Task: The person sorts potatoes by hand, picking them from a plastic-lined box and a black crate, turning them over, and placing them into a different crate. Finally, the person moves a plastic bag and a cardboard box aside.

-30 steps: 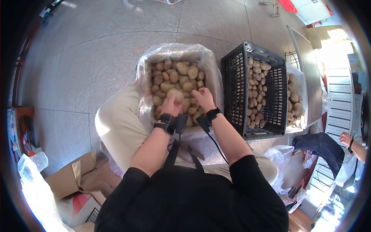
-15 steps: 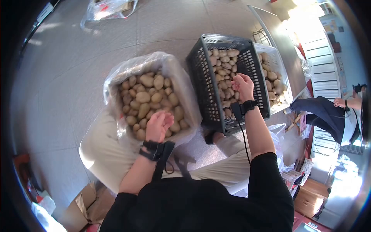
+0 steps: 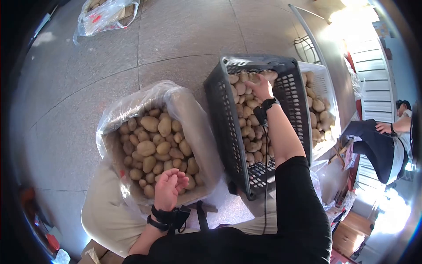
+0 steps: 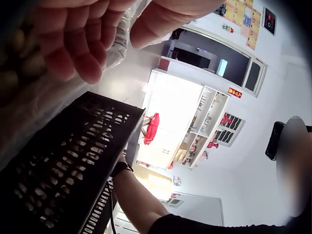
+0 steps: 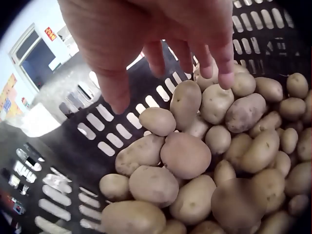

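Inside the black plastic crate point(image 3: 222, 119), my right hand point(image 3: 263, 90) reaches down over the potatoes point(image 3: 252, 125) near its far end. The right wrist view shows the fingers point(image 5: 224, 61) straight and spread from the thumb, with fingertips at the upper potatoes point(image 5: 217, 102); nothing is gripped. My left hand point(image 3: 168, 191) hovers over the near edge of a box lined with a clear plastic bag point(image 3: 198, 127), which holds many potatoes point(image 3: 146, 148). Its fingers point(image 4: 78, 48) are loosely bent and hold nothing.
A white crate point(image 3: 335, 103) of potatoes stands just right of the black one. Another plastic bag point(image 3: 103, 22) lies on the floor at far left. A second person point(image 3: 373, 147) is at the right, near a metal-edged panel point(image 3: 338, 66). A cardboard box point(image 3: 94, 251) sits lower left.
My right hand has moved from the bagged box over to the black crate, then down among its far potatoes. The left hand has drawn back to the bagged box's near edge. The view has turned right.
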